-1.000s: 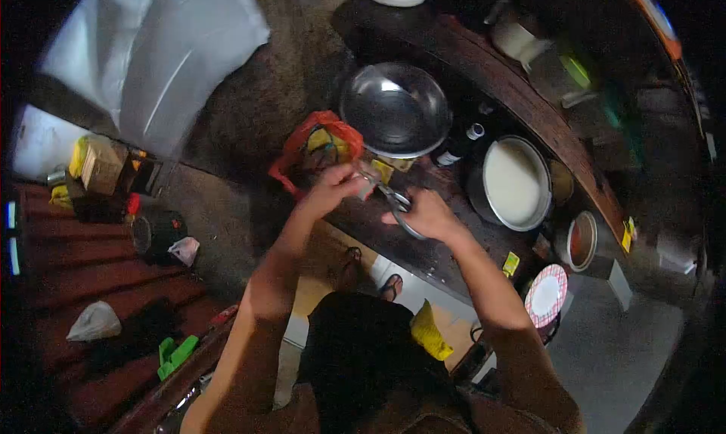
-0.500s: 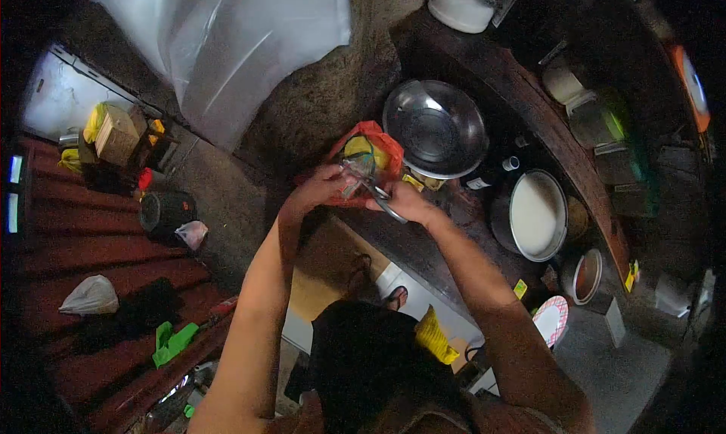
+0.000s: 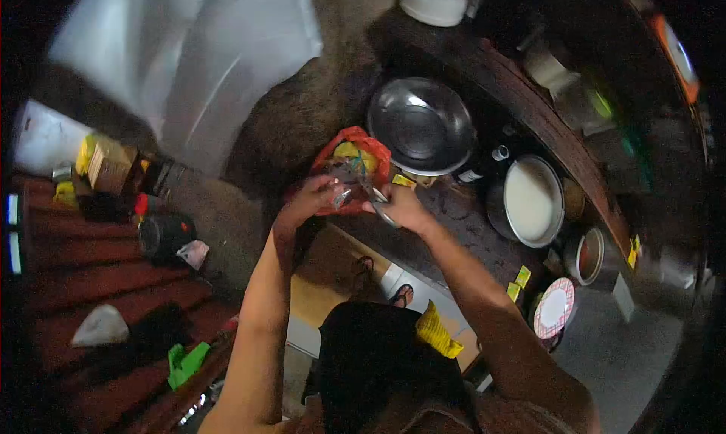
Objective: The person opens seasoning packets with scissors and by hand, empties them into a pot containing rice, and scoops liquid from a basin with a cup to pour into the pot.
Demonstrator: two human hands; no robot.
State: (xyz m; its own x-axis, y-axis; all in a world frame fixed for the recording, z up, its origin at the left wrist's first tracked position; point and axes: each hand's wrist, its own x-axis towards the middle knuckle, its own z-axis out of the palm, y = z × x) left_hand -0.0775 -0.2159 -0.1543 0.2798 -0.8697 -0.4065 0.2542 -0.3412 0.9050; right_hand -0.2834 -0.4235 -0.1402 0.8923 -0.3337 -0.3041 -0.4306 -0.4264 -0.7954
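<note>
center: left hand (image 3: 306, 199) grips clear packet (image 3: 342, 197) over red bag (image 3: 383, 156), likely steadying it; right hand (image 3: 405, 207) grips scissors (image 3: 386, 217).

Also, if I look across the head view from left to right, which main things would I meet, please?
White plastic bag → black round object → open red plastic bag → wide shiny metal basin → large metal pot of white liquid → smaller metal pot with reddish contents.
</note>
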